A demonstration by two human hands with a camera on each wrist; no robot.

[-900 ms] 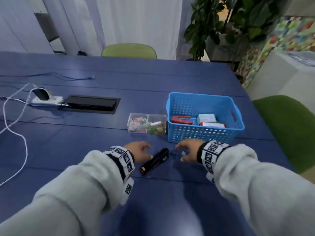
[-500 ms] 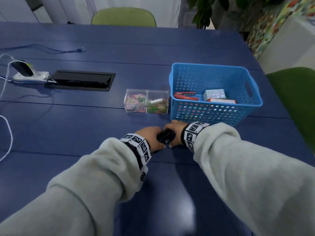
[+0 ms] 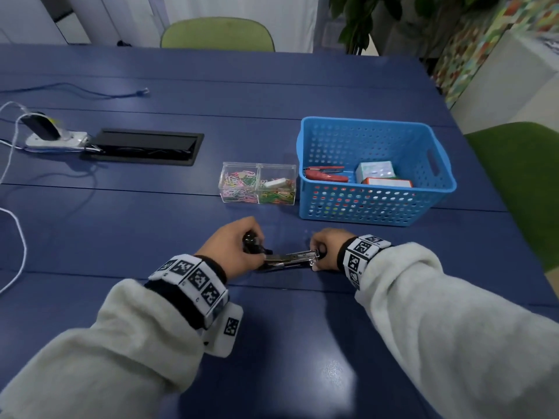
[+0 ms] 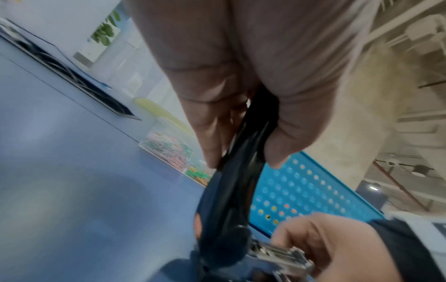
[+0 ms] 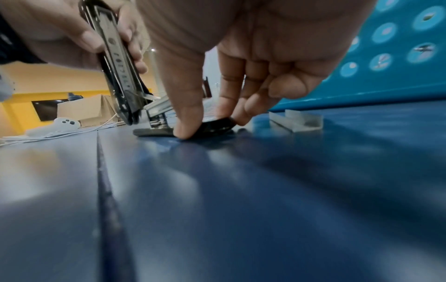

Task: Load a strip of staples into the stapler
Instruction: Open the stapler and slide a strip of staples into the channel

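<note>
The only writing I can find is a row of embossed characters down the metal underside of the stapler's lid, too blurred to read; the small boxes in the blue basket carry print too small to make out.

The black stapler sits opened up on the blue worktop, just in front of me and near the basket. My left hand grips the lid, thumb on one side and fingers curled round the other, holding it swung up and back, tilted away from the base. My right hand is arched over the front end of the base, thumb and fingertips pinching its black edge against the worktop. Between my hands the silver staple channel lies exposed.

In the right wrist view a pale strip of staples lies flat on the worktop, just beside my right fingers and close to the basket wall. A clear two-part box of coloured paper clips stands beside the basket. A red stapler lies inside the basket.
</note>
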